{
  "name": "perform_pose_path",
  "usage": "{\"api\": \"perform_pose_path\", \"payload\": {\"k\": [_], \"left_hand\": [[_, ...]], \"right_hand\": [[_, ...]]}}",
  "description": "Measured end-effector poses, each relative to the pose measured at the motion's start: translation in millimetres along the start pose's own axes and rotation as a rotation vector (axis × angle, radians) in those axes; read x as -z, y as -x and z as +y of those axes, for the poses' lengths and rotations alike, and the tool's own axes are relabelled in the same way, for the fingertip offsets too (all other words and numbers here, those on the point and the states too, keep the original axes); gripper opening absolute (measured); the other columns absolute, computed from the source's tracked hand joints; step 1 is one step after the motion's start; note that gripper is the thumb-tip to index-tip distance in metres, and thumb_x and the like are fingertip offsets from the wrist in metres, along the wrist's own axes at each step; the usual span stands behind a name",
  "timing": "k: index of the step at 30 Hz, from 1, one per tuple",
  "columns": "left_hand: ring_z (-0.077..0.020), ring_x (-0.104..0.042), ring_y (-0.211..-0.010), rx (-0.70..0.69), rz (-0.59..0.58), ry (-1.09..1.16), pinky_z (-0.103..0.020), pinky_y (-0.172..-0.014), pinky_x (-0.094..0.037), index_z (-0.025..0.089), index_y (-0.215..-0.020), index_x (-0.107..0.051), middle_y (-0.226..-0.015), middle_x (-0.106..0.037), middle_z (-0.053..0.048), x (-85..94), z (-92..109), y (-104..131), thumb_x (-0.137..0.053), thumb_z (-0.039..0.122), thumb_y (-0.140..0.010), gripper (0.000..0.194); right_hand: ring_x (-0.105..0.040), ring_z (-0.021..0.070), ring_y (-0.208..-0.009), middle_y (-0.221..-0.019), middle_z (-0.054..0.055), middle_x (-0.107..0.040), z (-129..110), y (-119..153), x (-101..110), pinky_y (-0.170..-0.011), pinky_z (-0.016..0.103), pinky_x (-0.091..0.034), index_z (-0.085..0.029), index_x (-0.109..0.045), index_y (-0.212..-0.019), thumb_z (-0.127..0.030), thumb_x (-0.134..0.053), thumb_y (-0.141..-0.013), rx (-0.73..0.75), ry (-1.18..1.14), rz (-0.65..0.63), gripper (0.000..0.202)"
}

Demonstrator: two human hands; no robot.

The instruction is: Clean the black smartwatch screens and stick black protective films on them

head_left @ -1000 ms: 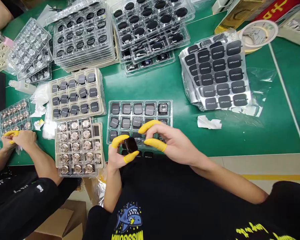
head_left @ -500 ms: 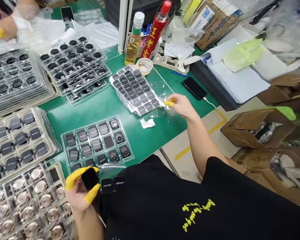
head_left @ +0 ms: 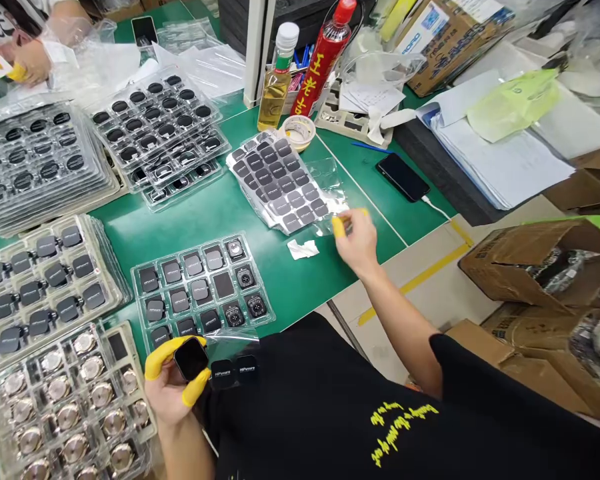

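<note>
My left hand [head_left: 177, 383], with yellow finger cots on thumb and finger, grips a square smartwatch [head_left: 191, 360] by its edges, dark screen facing up. Beside it, a clear film strip [head_left: 237, 337] with two black printed labels [head_left: 223, 373] lies against the black shirt. My right hand [head_left: 356, 240], also in yellow finger cots, has its fingers curled near the lower right end of a stack of dark square label sheets [head_left: 290, 180]. Whatever is between those fingers, if anything, is too small to see. A clear tray [head_left: 273, 319] of square watches lies nearer my body.
Stacked trays [head_left: 105, 303] of watches crowd the left, with round-watch trays [head_left: 147, 440] in front. A white scrap [head_left: 303, 249] lies by the sheets. Behind stand a tape roll [head_left: 299, 132], a yellow-liquid bottle [head_left: 275, 83] and a red bottle [head_left: 323, 60]. A phone [head_left: 403, 177] is right; another person's hands [head_left: 30, 63] show far left.
The view has shifted slightly, so the table's things sit further right. My right hand has drawn back from the label sheets toward my body. My left hand keeps its hold on the smartwatch.
</note>
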State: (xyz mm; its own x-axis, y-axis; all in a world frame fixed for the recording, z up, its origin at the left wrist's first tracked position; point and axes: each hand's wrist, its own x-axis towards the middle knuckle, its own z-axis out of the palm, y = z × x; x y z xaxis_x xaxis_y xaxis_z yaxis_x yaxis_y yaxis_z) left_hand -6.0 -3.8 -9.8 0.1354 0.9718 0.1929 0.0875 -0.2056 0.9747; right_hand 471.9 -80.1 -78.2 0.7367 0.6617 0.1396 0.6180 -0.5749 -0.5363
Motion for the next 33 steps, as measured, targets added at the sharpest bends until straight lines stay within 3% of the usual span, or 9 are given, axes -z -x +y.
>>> {"api": "perform_pose_path", "payload": {"k": [4, 7, 10, 14, 18, 21, 26, 30, 33], "left_hand": [[-0.0219, -0.082, -0.07, -0.041, -0.065, 0.045, -0.034, -0.065, -0.074, 0.024, -0.11, -0.083, -0.089, -0.083, -0.001, -9.3, -2, -3, -0.112, 0.053, -0.063, 0.062], [-0.0228, -0.084, -0.072, -0.055, -0.111, 0.06, -0.035, -0.068, -0.075, 0.023, -0.114, -0.081, -0.092, -0.083, -0.003, -17.5, -4, -6, -0.111, 0.054, -0.066, 0.064], [-0.0225, -0.086, -0.075, -0.094, -0.14, 0.072, -0.034, -0.072, -0.075, 0.023, -0.118, -0.08, -0.095, -0.084, -0.003, -23.6, -7, -7, -0.107, 0.053, -0.074, 0.06], [-0.0234, -0.088, -0.081, -0.151, -0.213, 0.069, -0.034, -0.076, -0.074, 0.022, -0.123, -0.079, -0.1, -0.086, -0.007, -28.2, -10, -8, -0.102, 0.057, -0.08, 0.06], [-0.0244, -0.088, -0.087, -0.188, -0.29, 0.042, -0.035, -0.08, -0.073, 0.023, -0.127, -0.08, -0.103, -0.087, -0.009, -25.9, -10, -7, -0.1, 0.059, -0.083, 0.06], [-0.0213, -0.084, -0.076, -0.16, -0.337, 0.005, -0.031, -0.071, -0.07, 0.023, -0.127, -0.081, -0.095, -0.086, -0.005, -20.2, -9, -2, -0.103, 0.065, -0.076, 0.07], [-0.0253, -0.087, -0.088, -0.087, -0.28, -0.008, -0.036, -0.08, -0.073, 0.021, -0.122, -0.079, -0.102, -0.087, -0.008, -17.1, -10, 8, -0.103, 0.062, -0.077, 0.066], [-0.0243, -0.088, -0.09, -0.057, -0.227, 0.053, -0.033, -0.078, -0.073, 0.022, -0.126, -0.076, -0.105, -0.087, -0.008, -17.1, -14, 13, -0.103, 0.06, -0.078, 0.066], [-0.0226, -0.087, -0.084, -0.03, -0.264, 0.076, -0.032, -0.076, -0.072, 0.022, -0.129, -0.078, -0.102, -0.087, -0.007, -13.8, -16, 13, -0.102, 0.061, -0.079, 0.069]], "right_hand": [[-0.071, 0.0334, -0.105, -0.109, 0.014, -0.075, -18, 50, -12, -0.085, 0.043, -0.06, -0.027, -0.081, -0.115, -0.047, -0.07, -0.1, 0.171, -0.048, -0.158, 0.027], [-0.071, 0.0341, -0.103, -0.099, 0.014, -0.075, -31, 59, -13, -0.077, 0.042, -0.057, -0.027, -0.082, -0.102, -0.041, -0.065, -0.103, 0.232, -0.076, -0.186, 0.022], [-0.071, 0.0307, -0.093, -0.1, 0.014, -0.076, -55, 60, -2, -0.076, 0.043, -0.058, -0.025, -0.08, -0.102, -0.035, -0.06, -0.107, 0.3, -0.151, -0.193, 0.023], [-0.072, 0.0254, -0.088, -0.104, 0.009, -0.079, -120, 79, 19, -0.074, 0.039, -0.06, -0.028, -0.078, -0.114, -0.037, -0.064, -0.112, 0.504, -0.354, -0.285, 0.018], [-0.072, 0.0217, -0.086, -0.102, 0.007, -0.079, -193, 108, 24, -0.072, 0.034, -0.057, -0.029, -0.08, -0.118, -0.023, -0.065, -0.112, 1.015, -0.626, -0.52, 0.017], [-0.068, 0.0214, -0.081, -0.093, 0.006, -0.076, -225, 118, 15, -0.065, 0.034, -0.051, -0.028, -0.082, -0.115, -0.018, -0.06, -0.111, 1.214, -0.574, -0.57, 0.025], [-0.067, 0.0234, -0.086, -0.097, 0.009, -0.077, -239, 118, -4, -0.067, 0.035, -0.05, -0.028, -0.085, -0.113, -0.02, -0.055, -0.113, 1.194, -0.482, -0.549, 0.03], [-0.067, 0.0224, -0.085, -0.092, 0.008, -0.076, -234, 116, 0, -0.064, 0.034, -0.047, -0.025, -0.084, -0.112, -0.019, -0.058, -0.113, 1.224, -0.491, -0.476, 0.027], [-0.062, 0.0214, -0.079, -0.086, 0.006, -0.074, -233, 115, 6, -0.061, 0.034, -0.044, -0.025, -0.083, -0.11, -0.018, -0.063, -0.112, 1.332, -0.567, -0.493, 0.022]]}}
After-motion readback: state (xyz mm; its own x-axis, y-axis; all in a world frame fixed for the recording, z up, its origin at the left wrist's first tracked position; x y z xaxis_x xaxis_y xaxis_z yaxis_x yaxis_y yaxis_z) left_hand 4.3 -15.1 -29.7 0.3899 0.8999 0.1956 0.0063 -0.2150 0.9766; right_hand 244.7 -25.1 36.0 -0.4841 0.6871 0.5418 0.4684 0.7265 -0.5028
